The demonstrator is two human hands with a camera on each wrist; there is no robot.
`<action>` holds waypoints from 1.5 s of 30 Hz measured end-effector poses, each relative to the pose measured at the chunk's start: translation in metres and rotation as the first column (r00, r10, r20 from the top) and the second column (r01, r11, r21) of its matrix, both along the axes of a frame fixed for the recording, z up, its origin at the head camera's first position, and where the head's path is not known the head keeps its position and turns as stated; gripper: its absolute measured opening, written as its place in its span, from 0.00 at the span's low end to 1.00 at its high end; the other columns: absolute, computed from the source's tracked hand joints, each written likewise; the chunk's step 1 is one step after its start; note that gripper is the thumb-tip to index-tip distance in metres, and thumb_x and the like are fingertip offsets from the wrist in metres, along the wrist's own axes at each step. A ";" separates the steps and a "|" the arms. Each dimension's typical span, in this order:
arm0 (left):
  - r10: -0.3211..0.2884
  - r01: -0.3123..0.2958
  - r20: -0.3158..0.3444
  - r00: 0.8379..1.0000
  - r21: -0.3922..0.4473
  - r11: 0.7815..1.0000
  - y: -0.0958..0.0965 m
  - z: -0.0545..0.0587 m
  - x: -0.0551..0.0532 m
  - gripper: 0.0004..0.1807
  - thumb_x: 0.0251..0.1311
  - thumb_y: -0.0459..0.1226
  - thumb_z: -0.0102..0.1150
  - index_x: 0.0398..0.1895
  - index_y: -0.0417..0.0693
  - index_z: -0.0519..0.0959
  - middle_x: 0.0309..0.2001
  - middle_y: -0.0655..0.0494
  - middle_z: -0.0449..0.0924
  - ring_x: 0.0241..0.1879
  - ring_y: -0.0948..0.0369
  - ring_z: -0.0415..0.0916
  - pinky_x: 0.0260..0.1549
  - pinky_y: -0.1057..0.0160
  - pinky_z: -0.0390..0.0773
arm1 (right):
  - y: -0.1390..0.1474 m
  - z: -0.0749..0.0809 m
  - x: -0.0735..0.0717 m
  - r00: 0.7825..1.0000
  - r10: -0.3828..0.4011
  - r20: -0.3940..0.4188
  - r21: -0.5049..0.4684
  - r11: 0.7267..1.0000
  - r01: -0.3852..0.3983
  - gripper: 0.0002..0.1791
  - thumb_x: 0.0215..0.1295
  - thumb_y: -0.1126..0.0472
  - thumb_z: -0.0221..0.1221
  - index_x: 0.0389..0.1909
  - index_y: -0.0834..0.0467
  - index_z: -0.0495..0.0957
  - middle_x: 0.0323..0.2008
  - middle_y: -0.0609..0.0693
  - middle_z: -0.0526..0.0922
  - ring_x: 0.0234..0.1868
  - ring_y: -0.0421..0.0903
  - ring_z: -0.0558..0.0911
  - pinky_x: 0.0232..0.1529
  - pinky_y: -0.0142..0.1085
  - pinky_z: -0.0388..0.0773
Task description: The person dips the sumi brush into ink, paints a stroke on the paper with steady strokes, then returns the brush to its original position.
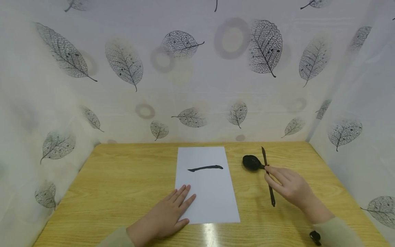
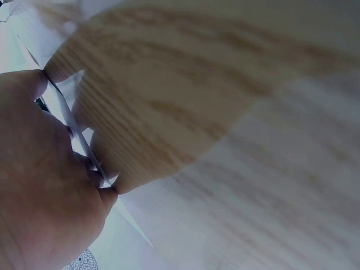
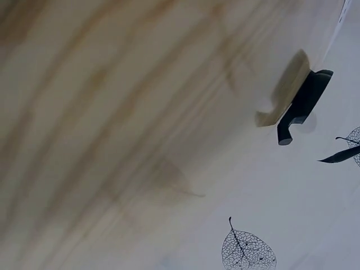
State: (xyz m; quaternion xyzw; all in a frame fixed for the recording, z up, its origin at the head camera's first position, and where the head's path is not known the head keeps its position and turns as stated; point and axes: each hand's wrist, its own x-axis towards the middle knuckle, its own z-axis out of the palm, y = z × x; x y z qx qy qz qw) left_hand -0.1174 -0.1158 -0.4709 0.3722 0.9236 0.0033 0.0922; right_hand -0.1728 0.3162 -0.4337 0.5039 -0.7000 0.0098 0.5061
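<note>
My left hand rests with spread fingers on the lower left part of a white sheet of paper, which bears one black brush stroke. The left wrist view shows this hand along the paper's edge. Right of the sheet, my right hand pinches a dark brush near its middle. Its pointed end is away from me. A black spoon lies by the fingertips, its handle meeting the brush there; whether the fingers also touch that handle I cannot tell. The right wrist view does not show this hand.
A small black object lies beside the right sleeve, at the near right. Wood-grain tabletop extends around the paper. Pale curtains with a leaf print enclose the table at the back and both sides.
</note>
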 end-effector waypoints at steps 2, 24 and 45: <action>-0.001 0.001 0.000 1.000 -0.001 1.000 0.000 0.000 0.000 0.39 0.81 0.60 0.41 0.87 0.55 0.55 0.87 0.44 0.47 0.86 0.49 0.49 0.83 0.48 0.60 | 0.002 -0.001 -0.001 1.000 0.006 -0.009 0.020 1.000 -0.006 0.20 0.78 0.81 0.45 0.34 0.65 0.84 0.38 0.64 0.91 0.27 0.56 0.88 0.23 0.43 0.84; 0.000 0.000 -0.001 1.000 -0.001 1.000 0.000 -0.001 -0.001 0.38 0.81 0.60 0.41 0.87 0.55 0.54 0.87 0.44 0.47 0.86 0.49 0.49 0.83 0.48 0.60 | 0.021 -0.013 -0.002 0.999 -0.029 -0.020 0.242 0.970 0.033 0.22 0.80 0.80 0.41 0.39 0.64 0.83 0.40 0.63 0.91 0.33 0.53 0.90 0.30 0.41 0.88; -0.007 0.007 0.003 1.000 0.011 1.000 -0.001 -0.003 -0.001 0.39 0.81 0.61 0.39 0.87 0.55 0.54 0.87 0.43 0.46 0.86 0.47 0.48 0.82 0.46 0.60 | 0.044 -0.037 -0.003 0.996 -0.079 -0.049 0.438 0.894 0.092 0.26 0.84 0.74 0.36 0.44 0.58 0.85 0.44 0.58 0.92 0.38 0.48 0.92 0.38 0.37 0.90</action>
